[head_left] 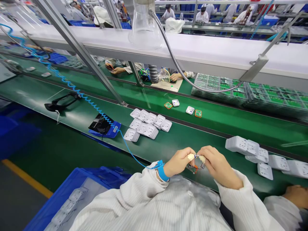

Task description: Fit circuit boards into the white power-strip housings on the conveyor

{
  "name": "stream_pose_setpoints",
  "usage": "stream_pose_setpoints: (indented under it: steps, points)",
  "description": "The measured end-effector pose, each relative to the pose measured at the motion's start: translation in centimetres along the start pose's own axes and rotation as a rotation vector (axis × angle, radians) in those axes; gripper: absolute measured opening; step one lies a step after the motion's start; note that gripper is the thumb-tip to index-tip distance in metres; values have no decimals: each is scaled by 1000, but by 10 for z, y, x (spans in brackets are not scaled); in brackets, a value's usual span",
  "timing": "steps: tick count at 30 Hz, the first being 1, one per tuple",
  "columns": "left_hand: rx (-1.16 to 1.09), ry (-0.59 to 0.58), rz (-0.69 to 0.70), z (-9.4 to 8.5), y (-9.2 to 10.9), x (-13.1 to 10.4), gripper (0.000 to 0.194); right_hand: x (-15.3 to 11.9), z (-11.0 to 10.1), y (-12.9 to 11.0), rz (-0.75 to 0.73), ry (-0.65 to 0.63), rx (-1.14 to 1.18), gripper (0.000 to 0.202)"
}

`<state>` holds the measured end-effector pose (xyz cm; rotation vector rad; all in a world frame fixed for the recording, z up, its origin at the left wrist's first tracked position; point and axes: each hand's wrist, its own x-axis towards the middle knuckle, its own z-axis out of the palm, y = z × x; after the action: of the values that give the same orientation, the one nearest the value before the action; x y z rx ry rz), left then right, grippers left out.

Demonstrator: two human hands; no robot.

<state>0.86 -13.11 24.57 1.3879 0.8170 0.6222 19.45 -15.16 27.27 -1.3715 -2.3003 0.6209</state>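
Note:
My left hand (181, 160) and my right hand (218, 164) meet over the near edge of the green bench. Both are closed in a pinch, with pale yellow covers on the fingertips. Between them is a small part (196, 156), too small to name. Just below the fingers shows an orange-edged piece (195, 168), partly hidden; I cannot tell whether it is joined to the pinched part. A blue wrist strap (163, 171) with a coiled cord circles my left wrist. White square covers (144, 123) lie in stacks to the left, and more white stacks (249, 149) stand to the right.
Green circuit boards (198, 113) and white covers (190, 110) lie on the belt ahead. Trays of boards (221, 83) stand beyond. A metal post (84, 57) and flexible hose (178, 64) cross the view. A blue bin (72, 186) sits lower left. Co-workers' hands (118, 70) are opposite.

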Motion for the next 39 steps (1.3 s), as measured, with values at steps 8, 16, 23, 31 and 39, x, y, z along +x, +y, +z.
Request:
stream_pose_setpoints:
  steps: [8,16,23,31,39]
  points:
    - [307,128,37,4,0,-6,17,1,12,3,-47,24,15,22]
    - [368,212,19,6,-4,-4,16,10,27,2,-99,99,-88,27]
    - [96,334,85,-9,5,10,18,27,38,27,204,279,396,27]
    - [239,325,70,-44,-27,32,20,55,69,36,300,463,537,31]
    - [856,921,-311,-206,-74,26,12,66,76,49,389,635,333,35]
